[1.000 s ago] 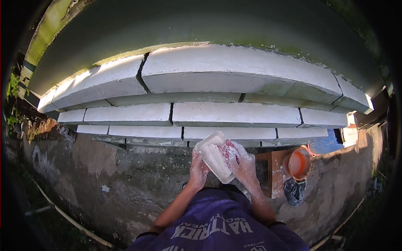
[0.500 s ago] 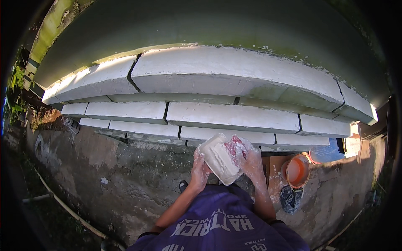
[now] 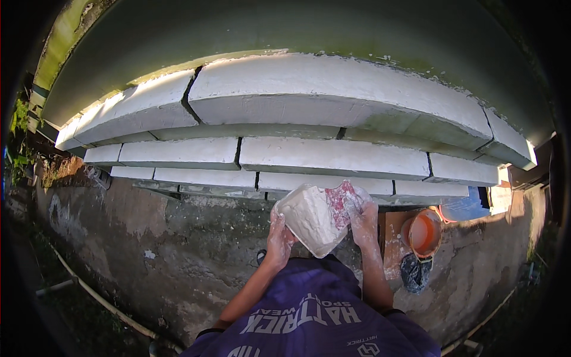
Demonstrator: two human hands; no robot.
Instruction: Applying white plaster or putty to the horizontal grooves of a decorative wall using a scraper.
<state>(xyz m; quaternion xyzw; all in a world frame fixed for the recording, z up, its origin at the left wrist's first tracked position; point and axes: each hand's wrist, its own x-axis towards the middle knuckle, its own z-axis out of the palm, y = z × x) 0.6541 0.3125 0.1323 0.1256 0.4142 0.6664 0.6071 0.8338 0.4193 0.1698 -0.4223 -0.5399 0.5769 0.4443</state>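
Note:
My left hand point(image 3: 278, 239) is closed on the left side of a pale, shallow container point(image 3: 321, 250) held before my chest. Thick white paste point(image 3: 306, 215) fills it, with a rough, ridged surface. My right hand point(image 3: 364, 223), coated in white, is closed on a red, paste-smeared piece point(image 3: 340, 202) that lies over the right part of the paste. Whether that piece is a cloth or a flat scraper is unclear, as the fingers and paste partly cover it. White smears run up both forearms.
Ahead, long white-coated ledges point(image 3: 333, 80) stand in stepped rows, split by dark gaps, below a greenish surface point(image 3: 285, 30). On the right are an orange bucket point(image 3: 439, 238), a dark plastic bag point(image 3: 415, 273), a brown board point(image 3: 392, 244) and a blue object point(image 3: 467, 208). A pipe point(image 3: 98, 297) runs along the left.
The container has tilted and shifted slightly up and left in view. My right hand has moved right, showing more of the red piece. The whole view has shifted slightly.

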